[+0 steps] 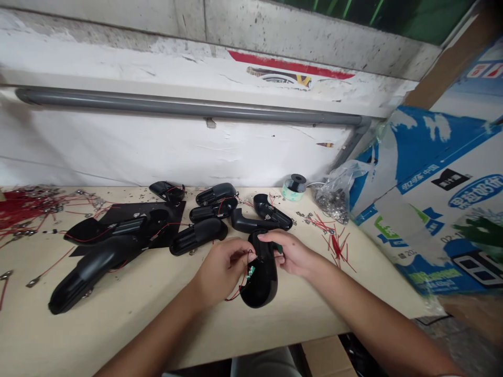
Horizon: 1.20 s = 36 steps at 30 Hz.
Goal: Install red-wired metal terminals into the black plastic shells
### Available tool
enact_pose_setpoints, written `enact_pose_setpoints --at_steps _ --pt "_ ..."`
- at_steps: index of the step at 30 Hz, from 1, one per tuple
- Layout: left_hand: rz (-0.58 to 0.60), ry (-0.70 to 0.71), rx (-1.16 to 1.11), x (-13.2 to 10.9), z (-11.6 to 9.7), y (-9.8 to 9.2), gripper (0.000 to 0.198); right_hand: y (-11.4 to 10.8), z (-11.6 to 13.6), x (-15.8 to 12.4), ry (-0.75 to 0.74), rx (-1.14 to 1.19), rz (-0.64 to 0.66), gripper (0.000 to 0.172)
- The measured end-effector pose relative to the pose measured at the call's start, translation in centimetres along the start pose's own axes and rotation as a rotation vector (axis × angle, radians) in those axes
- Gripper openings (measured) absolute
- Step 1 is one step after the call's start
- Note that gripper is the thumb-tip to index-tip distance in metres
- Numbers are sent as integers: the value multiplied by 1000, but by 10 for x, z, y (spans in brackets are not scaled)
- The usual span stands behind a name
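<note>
My right hand (290, 252) grips a black plastic housing (269, 288) by its narrow upper part, thumb on top and fingers underneath. The wide, hollow end of the housing points toward me. At its left edge my left hand (225, 267) is closed in a pinch on a thin wire (249, 257). A small green circuit board (250, 273) with red and black wires hangs just below those fingertips, over the housing's opening. What exactly lies between the left fingertips is partly hidden. Right behind the held housing lies another black housing half (251, 224).
Several black housings (198, 235) with red wires lie behind and left, some on a black sheet (173, 225). Red wires (23, 212) with metal contacts pile at far left. At right are a tape roll (294, 189), a plastic bag (334, 196), loose red wires (337, 248) and a blue-white carton (436, 199).
</note>
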<state>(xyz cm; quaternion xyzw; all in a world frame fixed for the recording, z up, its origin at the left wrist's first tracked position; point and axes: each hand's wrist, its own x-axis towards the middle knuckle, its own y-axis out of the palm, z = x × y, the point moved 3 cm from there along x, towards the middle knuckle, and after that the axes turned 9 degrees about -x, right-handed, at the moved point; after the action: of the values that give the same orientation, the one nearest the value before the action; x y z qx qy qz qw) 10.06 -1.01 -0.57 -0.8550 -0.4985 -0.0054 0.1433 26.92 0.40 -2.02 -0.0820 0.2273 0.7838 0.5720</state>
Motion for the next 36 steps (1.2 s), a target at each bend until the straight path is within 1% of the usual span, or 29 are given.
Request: enact_pose_setpoints --at_steps 3,5,9,11,17,21,24,30,33,36 --pt "-44 44 69 -1 0 -1 18 1 1 0 -8 7 -21 34" --pt "-50 64 86 -1 0 -1 18 1 1 0 -3 11 -37 35" --pt "12 27 102 -2 4 -2 18 0 -4 1 15 -9 -51 34" --pt "24 13 142 -2 5 -3 18 0 -5 2 11 -23 -47 33" --pt "23 100 240 0 -1 -7 20 1 2 -1 -139 -98 -25 34" --pt "18 104 246 0 -2 -6 23 2 5 -4 -164 -75 -49 35" --pt "25 103 221 0 -3 -6 22 3 4 -5 -162 -67 -39 35" --pt "146 115 202 0 -2 -5 22 2 0 -3 -143 -108 -26 35" --pt "119 121 191 0 -4 -5 20 2 1 -3 -113 -77 -11 34" --pt "76 106 131 -1 -4 -6 18 2 2 -4 -126 -72 -22 34"
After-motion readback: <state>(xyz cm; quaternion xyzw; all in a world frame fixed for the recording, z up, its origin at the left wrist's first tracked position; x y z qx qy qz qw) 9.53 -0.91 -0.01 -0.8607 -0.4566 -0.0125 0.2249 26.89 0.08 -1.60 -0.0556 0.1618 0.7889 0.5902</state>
